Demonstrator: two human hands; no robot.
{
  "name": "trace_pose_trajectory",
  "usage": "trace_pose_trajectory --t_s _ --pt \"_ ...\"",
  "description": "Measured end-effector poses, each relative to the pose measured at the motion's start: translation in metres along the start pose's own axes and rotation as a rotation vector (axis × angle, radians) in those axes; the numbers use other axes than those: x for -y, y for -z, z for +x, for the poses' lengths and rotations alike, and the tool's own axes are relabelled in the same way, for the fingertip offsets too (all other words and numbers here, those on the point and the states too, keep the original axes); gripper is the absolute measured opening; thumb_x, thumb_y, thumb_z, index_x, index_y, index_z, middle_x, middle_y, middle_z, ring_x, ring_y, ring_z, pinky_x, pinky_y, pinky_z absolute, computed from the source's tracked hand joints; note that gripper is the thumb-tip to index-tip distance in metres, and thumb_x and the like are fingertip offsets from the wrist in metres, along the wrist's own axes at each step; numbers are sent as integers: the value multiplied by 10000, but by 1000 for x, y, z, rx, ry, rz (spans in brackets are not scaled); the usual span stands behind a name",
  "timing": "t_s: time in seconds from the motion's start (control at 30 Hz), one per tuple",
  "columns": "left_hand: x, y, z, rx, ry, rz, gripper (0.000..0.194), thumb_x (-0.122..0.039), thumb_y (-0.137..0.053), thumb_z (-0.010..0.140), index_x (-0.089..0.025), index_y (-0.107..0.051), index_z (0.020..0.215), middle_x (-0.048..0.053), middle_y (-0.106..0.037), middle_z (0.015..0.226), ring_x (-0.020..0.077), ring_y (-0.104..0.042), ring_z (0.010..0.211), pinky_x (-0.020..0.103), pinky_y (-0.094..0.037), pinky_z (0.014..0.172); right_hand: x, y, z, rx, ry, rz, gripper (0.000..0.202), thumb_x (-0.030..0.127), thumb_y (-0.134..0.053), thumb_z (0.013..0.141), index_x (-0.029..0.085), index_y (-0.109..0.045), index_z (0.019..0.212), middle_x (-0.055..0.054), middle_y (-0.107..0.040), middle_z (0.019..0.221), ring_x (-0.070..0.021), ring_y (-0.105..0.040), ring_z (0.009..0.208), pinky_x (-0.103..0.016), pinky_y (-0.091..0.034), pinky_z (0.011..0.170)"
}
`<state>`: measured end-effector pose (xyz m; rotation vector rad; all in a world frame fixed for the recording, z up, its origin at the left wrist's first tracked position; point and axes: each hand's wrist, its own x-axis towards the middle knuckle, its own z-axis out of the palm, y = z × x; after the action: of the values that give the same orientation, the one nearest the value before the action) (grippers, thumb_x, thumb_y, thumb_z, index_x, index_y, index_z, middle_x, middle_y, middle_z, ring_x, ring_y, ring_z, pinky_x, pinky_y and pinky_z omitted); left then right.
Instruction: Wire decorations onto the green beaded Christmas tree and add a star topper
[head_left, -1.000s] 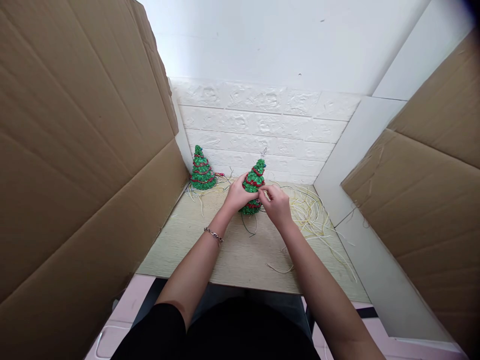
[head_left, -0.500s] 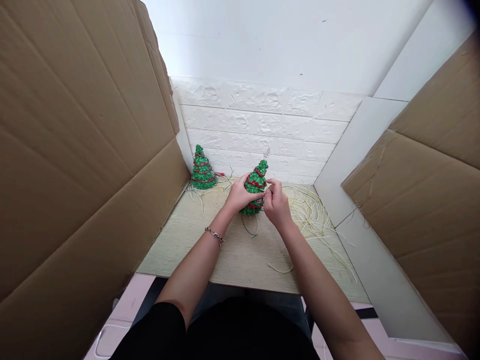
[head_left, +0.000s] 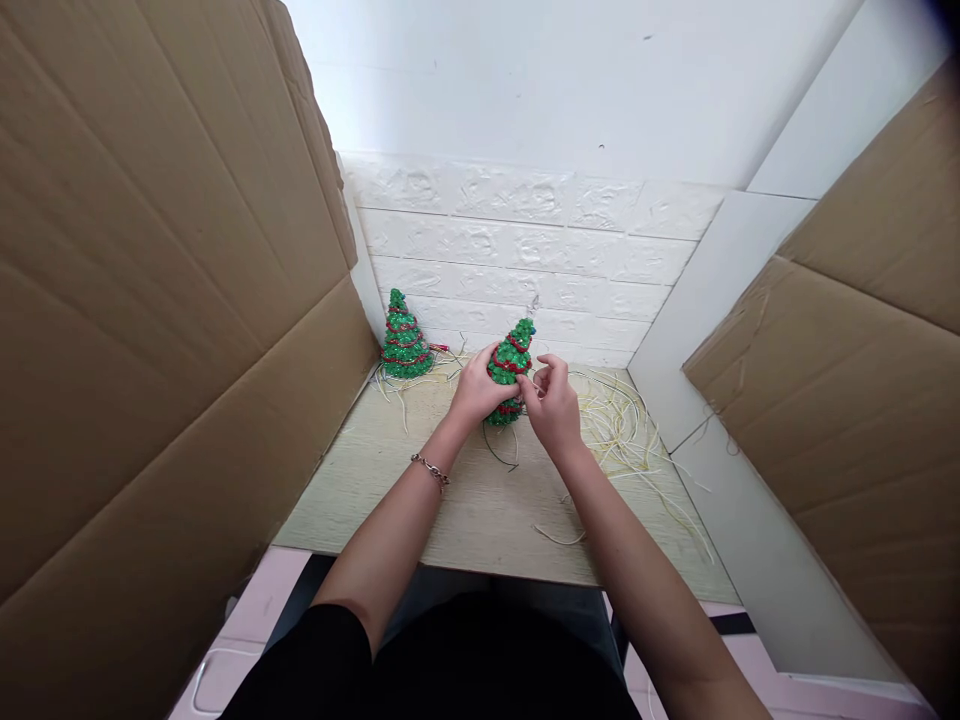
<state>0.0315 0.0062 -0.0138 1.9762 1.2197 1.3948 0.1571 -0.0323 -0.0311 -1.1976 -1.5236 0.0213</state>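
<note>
Small green beaded Christmas tree (head_left: 511, 368) with red garland stands upright at table centre, toward 12 o'clock from the body. Left hand (head_left: 474, 388) wraps its 9 o'clock flank, fingers closed on the cone. Right hand (head_left: 553, 405) sits at the tree's 3 o'clock side, thumb and forefinger pinched together at mid-height; what they pinch is too small to resolve, possibly a thin wire. Versus half a second ago the right hand has drawn slightly outward and its upper fingers opened; the tree kept its place, so the left hand's hold looks firm. Second finished tree (head_left: 403, 340) at 10 o'clock, untouched. Pale strands (head_left: 622, 425) heaped at 2 o'clock on the wooden table (head_left: 465, 510)
</note>
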Motion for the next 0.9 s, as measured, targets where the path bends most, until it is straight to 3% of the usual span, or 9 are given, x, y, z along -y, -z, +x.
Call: trace_pose_trajectory --t_s 0.1,0.23,0.5,0.7,0.9 --pt "1 1 2 -54 60 -21 574 -290 -735 555 -167 -574 1092 73 -632 1059 234 -569 988 328 -439 875 -4 1 3 15 -27 9 276 427 -526 821 194 -503 968 21 -496 686 -137 -509 634 -241 -381 579" --pt "4 4 4 -116 94 -75 524 -365 -746 560 -169 -590 1021 53 -656 946 211 -596 870 311 -463 790 -8 0 6 81 68 -36 258 443 -529 820 185 -542 817 -16 -533 734 -155 -511 696 -272 -399 647" --pt "6 7 8 -195 223 -286 477 -402 -747 563 -154 -602 944 58 -677 911 194 -625 826 292 -486 756 -2 -4 0 46 62 93 305 294 -433 859 174 -435 1140 -34 -601 786 -174 -584 759 -303 -444 715" --pt "14 5 11 -232 303 -366 490 -406 -743 556 -141 -608 945 80 -677 930 199 -630 831 307 -494 763 -4 -5 0 68 64 34 202 282 -377 887 194 -518 1001 -23 -601 718 -174 -570 698 -294 -431 681" --pt "9 5 7 -188 211 -171 505 -422 -757 549 -155 -606 951 67 -670 908 209 -615 835 320 -474 786 -4 3 5 -65 108 -89 221 271 -387 895 188 -592 896 -61 -647 799 -182 -577 757 -326 -409 768"
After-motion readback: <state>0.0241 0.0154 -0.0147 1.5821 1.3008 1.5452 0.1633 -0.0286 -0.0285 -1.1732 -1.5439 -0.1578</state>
